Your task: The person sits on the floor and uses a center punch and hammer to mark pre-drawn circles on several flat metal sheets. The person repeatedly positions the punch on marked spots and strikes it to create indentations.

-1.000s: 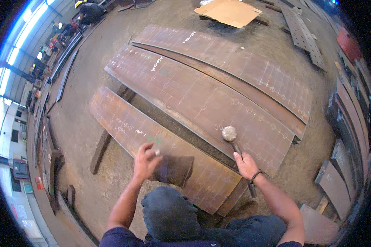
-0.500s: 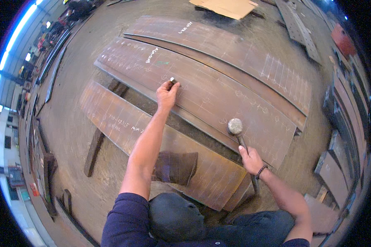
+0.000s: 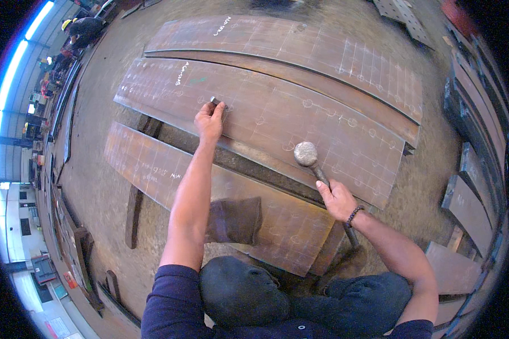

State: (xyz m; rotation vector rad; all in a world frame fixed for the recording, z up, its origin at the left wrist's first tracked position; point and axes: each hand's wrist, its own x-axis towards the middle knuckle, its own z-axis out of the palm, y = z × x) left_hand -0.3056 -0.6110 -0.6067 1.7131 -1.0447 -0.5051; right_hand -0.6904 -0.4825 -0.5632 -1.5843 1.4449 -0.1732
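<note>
A short metal punch [image 3: 215,100] with a bright end is pinched between the thumb and fingers of my left hand [image 3: 209,121]. That hand is over the middle steel plate [image 3: 288,107], which carries chalk lines and circles; whether the punch's lower end touches the plate is hidden by my fingers. My right hand [image 3: 339,201] grips the dark handle of a hammer [image 3: 306,153]. Its round, worn metal head is over the same plate, to the right of the punch and nearer me.
Another marked plate [image 3: 266,39] lies beyond, and a nearer one [image 3: 288,226] has a dark cloth [image 3: 234,220] on it. A timber support [image 3: 133,217] sticks out at left. Steel pieces [image 3: 466,203] are stacked at right. A person in a yellow helmet [image 3: 83,29] bends at far left.
The whole view has shifted, so plates and hands appear farther left and higher. My left hand keeps the punch and my right hand keeps the hammer, both nearly unchanged relative to the plate.
</note>
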